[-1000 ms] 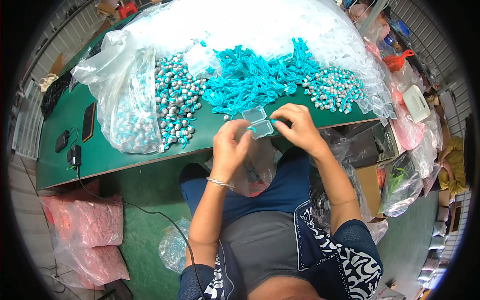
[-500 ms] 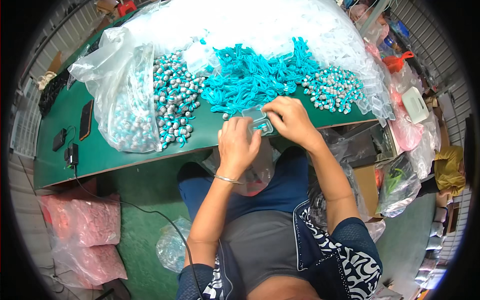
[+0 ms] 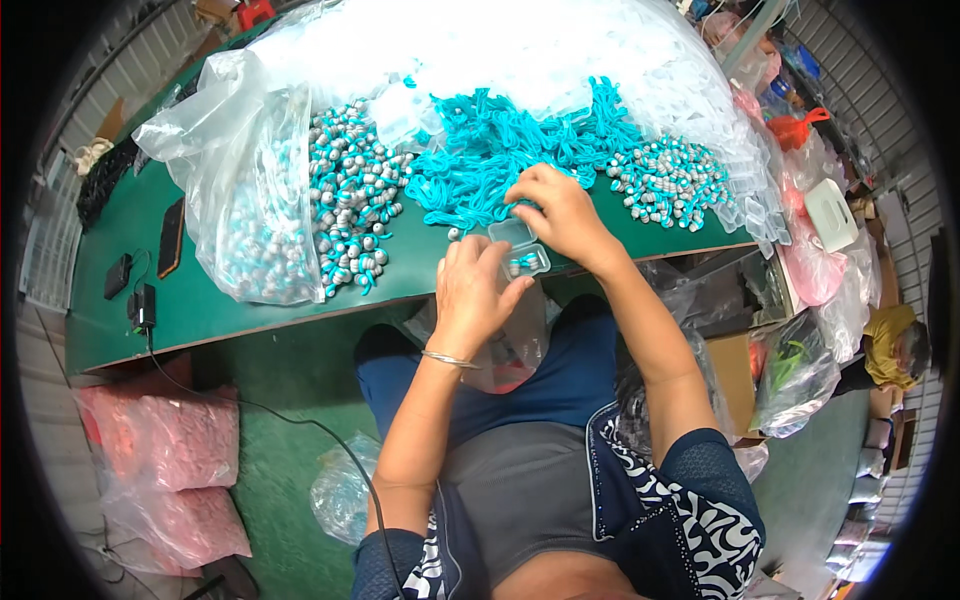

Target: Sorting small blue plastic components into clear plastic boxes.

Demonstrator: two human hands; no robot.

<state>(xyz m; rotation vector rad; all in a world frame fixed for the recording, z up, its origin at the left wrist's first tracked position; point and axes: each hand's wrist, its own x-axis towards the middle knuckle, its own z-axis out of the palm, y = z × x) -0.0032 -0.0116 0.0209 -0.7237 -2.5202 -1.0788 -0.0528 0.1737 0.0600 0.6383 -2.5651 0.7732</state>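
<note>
My left hand (image 3: 468, 285) grips a small clear plastic box (image 3: 530, 262) at the table's front edge. Its hinged lid (image 3: 511, 232) stands open, and small teal and whitish pieces lie inside. Just beyond the box, my right hand (image 3: 555, 210) hovers at the near side of a heap of looped teal cords (image 3: 500, 150). Its fingers are bent and apart from the thumb, with nothing visible between them. To the left spreads a pile of grey-and-white striped plugs with teal stems (image 3: 350, 190); a smaller pile of similar, finer pieces (image 3: 668, 180) lies to the right.
A large clear bag (image 3: 255, 215) of striped plugs stands on the green table (image 3: 225, 318). A mound of clear plastic boxes (image 3: 690, 100) covers the back. A phone (image 3: 172, 238) and small black devices lie at left. Pink-filled bags (image 3: 185, 440) sit on the floor; another person (image 3: 888, 350) is at far right.
My right hand has moved from the box up and left toward the teal cords. My left hand and the box have stayed nearly in place, the lid open.
</note>
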